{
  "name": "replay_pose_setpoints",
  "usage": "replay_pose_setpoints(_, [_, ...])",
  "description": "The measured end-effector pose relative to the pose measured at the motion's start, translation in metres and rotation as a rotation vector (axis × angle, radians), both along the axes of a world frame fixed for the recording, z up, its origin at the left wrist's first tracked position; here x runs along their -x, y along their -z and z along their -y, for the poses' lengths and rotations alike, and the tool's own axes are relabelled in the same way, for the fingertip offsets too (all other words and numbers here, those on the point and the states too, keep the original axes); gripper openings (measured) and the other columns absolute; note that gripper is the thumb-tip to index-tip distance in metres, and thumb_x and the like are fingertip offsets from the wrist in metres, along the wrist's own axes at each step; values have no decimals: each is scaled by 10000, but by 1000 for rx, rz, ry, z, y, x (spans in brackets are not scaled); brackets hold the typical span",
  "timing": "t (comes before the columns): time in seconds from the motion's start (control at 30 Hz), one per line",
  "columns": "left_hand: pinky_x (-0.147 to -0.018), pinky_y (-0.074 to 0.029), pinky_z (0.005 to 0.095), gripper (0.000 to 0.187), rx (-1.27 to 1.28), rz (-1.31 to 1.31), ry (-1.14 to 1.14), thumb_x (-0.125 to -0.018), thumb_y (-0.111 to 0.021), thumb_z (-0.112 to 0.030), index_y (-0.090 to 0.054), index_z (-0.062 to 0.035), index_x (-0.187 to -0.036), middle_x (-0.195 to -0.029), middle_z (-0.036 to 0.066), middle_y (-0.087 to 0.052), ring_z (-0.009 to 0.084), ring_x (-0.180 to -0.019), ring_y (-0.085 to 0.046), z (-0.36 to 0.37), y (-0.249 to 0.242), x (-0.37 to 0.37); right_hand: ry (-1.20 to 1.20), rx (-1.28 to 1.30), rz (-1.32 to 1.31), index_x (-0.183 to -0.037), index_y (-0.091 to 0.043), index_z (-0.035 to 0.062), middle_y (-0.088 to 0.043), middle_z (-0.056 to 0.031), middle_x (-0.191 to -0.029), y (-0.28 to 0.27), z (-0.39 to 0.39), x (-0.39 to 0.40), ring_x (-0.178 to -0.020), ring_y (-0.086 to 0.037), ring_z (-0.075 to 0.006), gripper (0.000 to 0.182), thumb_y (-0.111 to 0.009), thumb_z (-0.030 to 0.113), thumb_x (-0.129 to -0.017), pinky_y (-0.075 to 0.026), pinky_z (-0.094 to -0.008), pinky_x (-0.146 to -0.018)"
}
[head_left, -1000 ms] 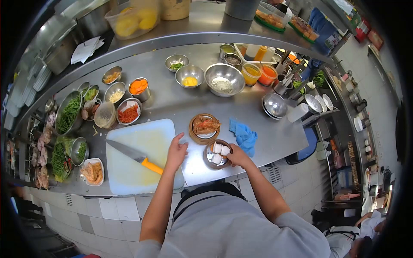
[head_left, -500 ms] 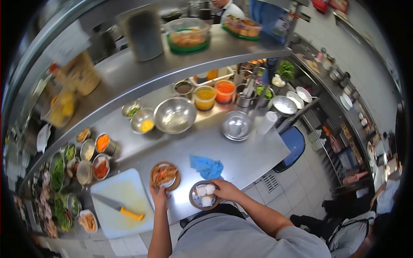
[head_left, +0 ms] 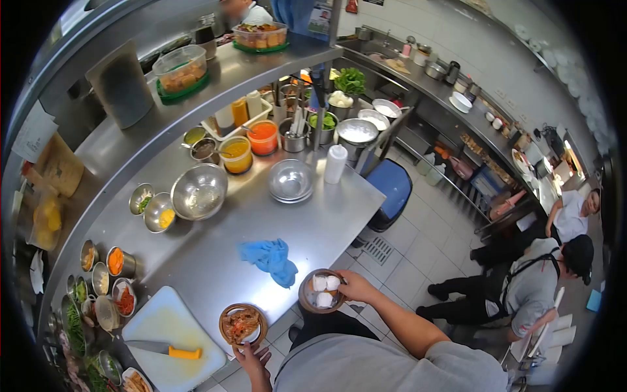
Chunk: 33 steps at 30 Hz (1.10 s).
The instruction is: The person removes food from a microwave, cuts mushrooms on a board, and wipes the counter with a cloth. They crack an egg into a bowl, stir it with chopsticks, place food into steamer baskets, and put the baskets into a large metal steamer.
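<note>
My right hand (head_left: 358, 287) grips the right rim of a small round bamboo steamer basket (head_left: 304, 302), held up in front of my body. Three white buns (head_left: 324, 283) sit inside it. At lower left, my left hand (head_left: 255, 364) holds a second bamboo steamer basket (head_left: 263, 320) from its near side, its fingers partly under the rim. Reddish-brown sauced food (head_left: 241, 323) and a bit of white dish show in it. This basket overlaps the table's front edge in view. A crumpled blue cloth (head_left: 269, 260) lies on the steel table, beyond both baskets.
A cutting board (head_left: 176, 313) with a yellow-handled knife (head_left: 184, 353) lies at left. Metal bowls (head_left: 199, 191), sauce tubs (head_left: 263, 137) and a white squeeze bottle (head_left: 336, 163) stand farther back. A blue bin (head_left: 390, 189) is past the table's end. Co-workers (head_left: 522, 281) stand at right.
My view has turned to the right. The left basket has moved toward me, from over the table to its front edge. My right hand still holds the basket of buns.
</note>
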<state>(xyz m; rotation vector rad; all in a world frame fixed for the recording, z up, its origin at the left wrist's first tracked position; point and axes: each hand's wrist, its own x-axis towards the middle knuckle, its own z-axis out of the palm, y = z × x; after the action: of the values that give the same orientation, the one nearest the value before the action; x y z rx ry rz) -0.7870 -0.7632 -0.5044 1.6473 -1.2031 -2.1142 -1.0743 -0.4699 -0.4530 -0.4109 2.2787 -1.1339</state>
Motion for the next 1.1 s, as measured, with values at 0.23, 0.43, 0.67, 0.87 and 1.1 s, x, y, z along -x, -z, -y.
replay_pose_setpoints(0.23, [-926, -527, 501, 578, 100, -244, -152, -1020, -586, -361, -296, -238, -1505, -1403, 102, -555, 320, -1146, -659, -27, 38, -12, 307, 53, 241, -1389, -578, 40, -701, -112, -839, -10, -93, -12, -592, -678, -160, 506, -562, 94, -886, -567, -303, -526])
replay_pose_setpoints(0.43, [-914, -518, 503, 611, 147, -271, -104, -1007, -580, -305, -275, -211, -1527, -1472, 104, -500, 315, -1230, -618, -79, 15, 0, 468, 28, 229, -1357, -596, 41, -698, -107, -844, -1, -208, 20, -590, -675, -161, 491, -559, 80, -869, -563, -297, -529])
replay_pose_setpoints(0.67, [-859, -602, 503, 539, 182, -350, 230, -1008, -503, -180, -319, -192, -1515, -1442, 117, -538, 333, -1190, -664, -217, -13, 132, 535, 41, 7, -1290, -638, 19, -695, -116, -842, 29, -397, 80, -558, -653, -184, 443, -580, 95, -857, -543, -331, -513])
replay_pose_setpoints(0.87, [-805, -630, 494, 573, 20, -451, 485, -996, -524, -157, -310, -164, -1528, -1415, 117, -570, 322, -1174, -676, -366, -21, 320, 631, 64, 137, -1296, -629, 16, -702, -134, -868, 43, -539, 114, -566, -660, -184, 445, -584, 76, -858, -545, -334, -508])
replay_pose_setpoints(1.1, [-840, -639, 490, 597, -235, -356, 712, -974, -588, -70, -345, -136, -1516, -1321, 133, -602, 295, -1126, -693, -512, -9, 491, 953, 36, 238, -1297, -629, -5, -714, -156, -927, 63, -648, 173, -613, -702, -208, 443, -602, 52, -858, -566, -324, -476])
